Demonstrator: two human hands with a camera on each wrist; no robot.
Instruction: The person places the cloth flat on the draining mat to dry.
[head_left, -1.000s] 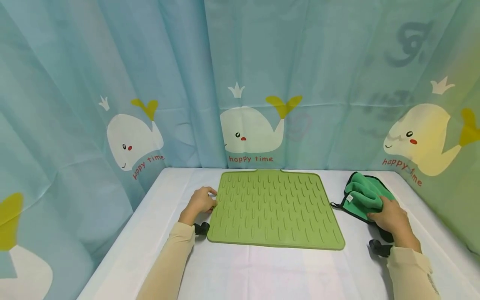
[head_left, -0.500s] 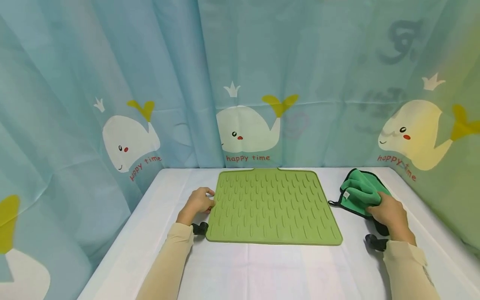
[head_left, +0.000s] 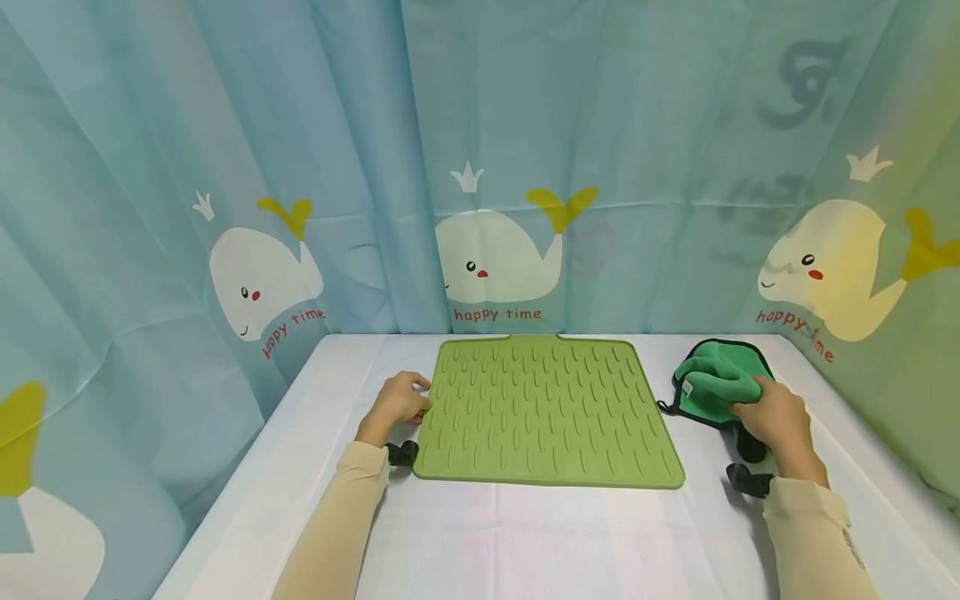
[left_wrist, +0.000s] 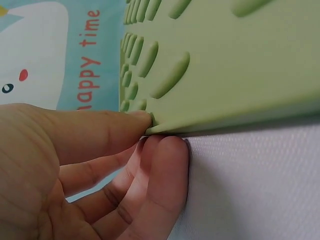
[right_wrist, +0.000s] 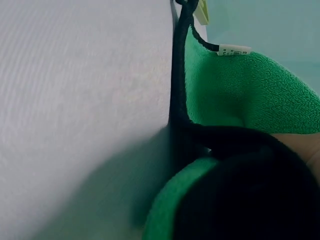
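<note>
A light green silicone mat [head_left: 555,412] with rows of raised ridges lies flat on the table. My left hand [head_left: 401,398] is at its left edge; in the left wrist view the thumb [left_wrist: 107,130] lies on the rim and the curled fingertips meet it from below, pinching the edge. To the right of the mat, my right hand [head_left: 782,421] grips a bunched green towel [head_left: 720,375] with black trim and a hanging loop. Folds of the towel [right_wrist: 250,90] and its dark border hide most of that hand in the right wrist view.
A white cloth covers the table [head_left: 570,542]. Behind and beside it hangs a blue-green curtain [head_left: 360,125] printed with whales. A black wrist mount [head_left: 748,481] sits on the right arm, and another [head_left: 402,454] on the left, close to the mat.
My right hand has shifted slightly left with the towel, whose folds have bunched a little differently. The left hand stays at the mat's edge. The head view has moved slightly.
</note>
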